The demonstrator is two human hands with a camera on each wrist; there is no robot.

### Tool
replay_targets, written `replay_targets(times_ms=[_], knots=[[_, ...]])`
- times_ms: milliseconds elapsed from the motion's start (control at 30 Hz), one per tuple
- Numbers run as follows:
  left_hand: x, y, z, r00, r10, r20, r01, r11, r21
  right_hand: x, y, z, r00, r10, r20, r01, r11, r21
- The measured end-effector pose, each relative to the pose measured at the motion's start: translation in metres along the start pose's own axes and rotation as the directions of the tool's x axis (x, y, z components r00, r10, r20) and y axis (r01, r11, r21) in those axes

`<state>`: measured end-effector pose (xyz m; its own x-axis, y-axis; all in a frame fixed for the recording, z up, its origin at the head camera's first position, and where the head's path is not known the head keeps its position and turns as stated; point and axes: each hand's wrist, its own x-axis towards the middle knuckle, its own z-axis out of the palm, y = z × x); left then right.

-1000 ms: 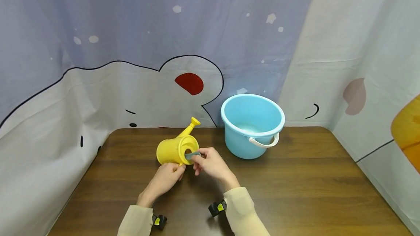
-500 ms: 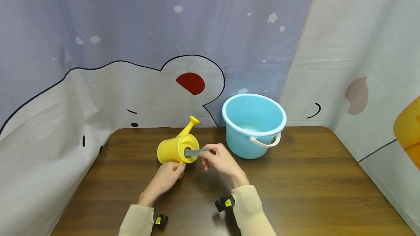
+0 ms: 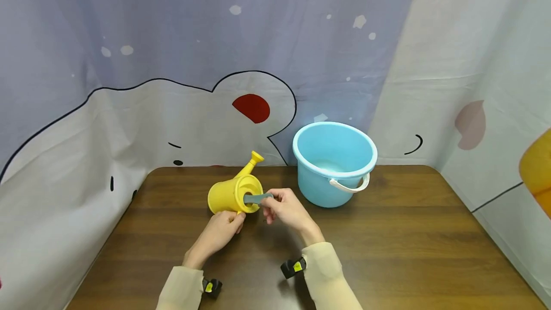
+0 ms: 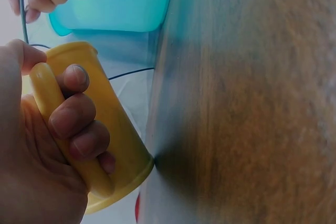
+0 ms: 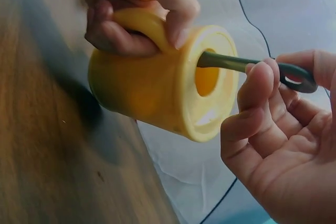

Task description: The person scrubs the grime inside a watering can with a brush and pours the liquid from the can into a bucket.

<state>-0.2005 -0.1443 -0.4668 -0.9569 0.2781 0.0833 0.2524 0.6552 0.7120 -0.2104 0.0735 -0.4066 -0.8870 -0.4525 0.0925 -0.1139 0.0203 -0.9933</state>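
Observation:
A yellow watering can [image 3: 221, 198] is tipped on its side, its spout pointing away and its round opening facing right. My left hand [image 3: 216, 234] grips the can's handle [image 4: 46, 90], fingers curled through it. From the opening sticks a slim grey-green handle [image 5: 231, 62] with a looped end; whatever it leads to is hidden inside the can. My right hand [image 3: 289, 212] pinches this handle near its loop, between thumb and fingers. In the left wrist view, the can's lower edge comes right down by the tabletop.
A light blue bucket [image 3: 323, 189] with a white carrying handle [image 3: 347, 188] stands at the back, right of the can. Small dark specks [image 5: 100, 176] lie on the brown wooden table [image 3: 409, 248]. A printed curtain [image 3: 181, 23] hangs behind the table's far edge.
My right hand has drawn back to the right, and more of the grey-green handle shows outside the opening than a second ago. My left hand keeps its grip on the can.

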Motion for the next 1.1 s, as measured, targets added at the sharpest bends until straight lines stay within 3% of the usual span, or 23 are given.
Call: replay_targets(times_ms=[167, 333, 500, 633, 767, 1100], knots=[[0.0, 0.0, 0.0, 1.0, -0.001, -0.006, 0.0, 1.0, -0.003, 0.009, 0.018, 0.005, 0.998, 0.049, -0.046, -0.046, 0.996, 0.078], [0.0, 0.001, 0.002, 1.0, 0.006, 0.002, -0.006, 1.0, 0.003, 0.01, 0.023, 0.012, 0.992, 0.084, -0.097, -0.07, 0.988, 0.139], [0.003, 0.002, 0.002, 1.0, 0.019, -0.01, -0.019, 1.0, -0.005, 0.013, 0.022, 0.019, 0.993, 0.08, -0.084, -0.069, 0.99, 0.119], [0.002, 0.001, 0.001, 1.0, -0.018, -0.004, 0.018, 1.0, -0.022, 0.012, 0.021, 0.021, 0.996, 0.068, -0.055, -0.061, 0.991, 0.117], [0.0, 0.0, 0.001, 0.999, -0.042, 0.015, 0.043, 0.998, -0.035, 0.009, 0.02, 0.016, 0.998, 0.039, -0.04, -0.035, 0.995, 0.098], [-0.001, -0.001, 0.0, 1.0, -0.011, -0.011, 0.011, 1.0, -0.027, 0.003, 0.012, -0.001, 0.999, -0.019, -0.048, 0.022, 0.998, 0.06]])
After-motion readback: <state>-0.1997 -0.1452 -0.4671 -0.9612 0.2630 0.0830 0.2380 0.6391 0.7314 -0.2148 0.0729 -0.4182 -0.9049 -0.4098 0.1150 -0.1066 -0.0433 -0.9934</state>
